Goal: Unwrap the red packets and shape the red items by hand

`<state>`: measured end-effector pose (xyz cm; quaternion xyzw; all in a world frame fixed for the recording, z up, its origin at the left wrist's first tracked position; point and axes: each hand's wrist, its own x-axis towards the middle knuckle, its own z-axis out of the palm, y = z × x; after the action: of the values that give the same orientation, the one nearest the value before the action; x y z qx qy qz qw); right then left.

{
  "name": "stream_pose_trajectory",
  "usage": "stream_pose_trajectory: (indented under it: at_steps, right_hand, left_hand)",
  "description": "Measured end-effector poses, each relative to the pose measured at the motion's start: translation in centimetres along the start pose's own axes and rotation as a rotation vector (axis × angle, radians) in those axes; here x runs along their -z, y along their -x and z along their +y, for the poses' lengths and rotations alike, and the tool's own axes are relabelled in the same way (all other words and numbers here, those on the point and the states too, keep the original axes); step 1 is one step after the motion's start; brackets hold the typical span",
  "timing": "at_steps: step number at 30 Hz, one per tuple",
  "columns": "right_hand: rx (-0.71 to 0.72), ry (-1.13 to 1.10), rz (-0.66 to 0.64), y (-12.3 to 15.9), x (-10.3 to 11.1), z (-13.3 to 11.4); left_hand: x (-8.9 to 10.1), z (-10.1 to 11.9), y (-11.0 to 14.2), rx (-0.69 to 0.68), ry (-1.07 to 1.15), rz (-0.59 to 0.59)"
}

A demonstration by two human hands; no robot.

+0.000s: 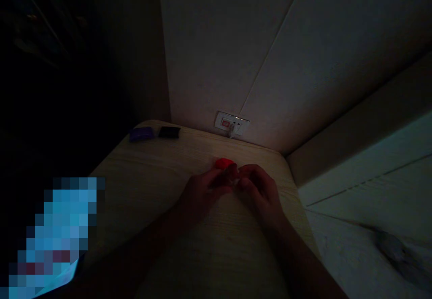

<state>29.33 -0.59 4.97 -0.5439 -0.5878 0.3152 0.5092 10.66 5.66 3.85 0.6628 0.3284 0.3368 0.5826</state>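
In dim light, my left hand (pixel 204 190) and my right hand (pixel 261 191) meet low over a pale wooden tabletop (pixel 189 164). Between their fingertips is a small dark red piece (pixel 232 171) with something pale or clear along its lower edge; its kind is too dark to make out. The fingers of my left hand close on it from the left, and those of my right hand pinch at its right side. Just behind lies a bright red item (pixel 222 163), partly covered by the left fingers. Whether it joins the held piece I cannot tell.
At the table's far left corner lie a purple packet-like item (pixel 141 133) and a small black item (pixel 169 132). A wall socket (pixel 232 123) with a plug sits behind the table. A blurred lit screen (pixel 64 227) glows at lower left. Pale panelling (pixel 364 168) borders the right.
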Motion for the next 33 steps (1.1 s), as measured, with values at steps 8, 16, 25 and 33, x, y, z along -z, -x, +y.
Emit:
stream_pose_trajectory:
  at_steps: [8,16,25,33]
  right_hand:
    - [0.021,-0.133,-0.025,-0.9,0.9,-0.3]
    - [-0.072,-0.235,0.089,-1.4,1.2,0.9]
    - [-0.08,-0.222,0.104,-1.2,1.1,1.3]
    - [-0.055,-0.2,0.072,-1.1,1.1,1.1]
  left_hand:
    - [-0.1,-0.5,0.2,-0.005,0.006,-0.058]
    - [-0.1,-1.8,-1.2,0.192,0.512,0.066]
    - [0.6,-0.6,-1.1,0.394,0.748,0.156]
    - [0.9,-0.7,-1.1,0.174,0.448,0.198]
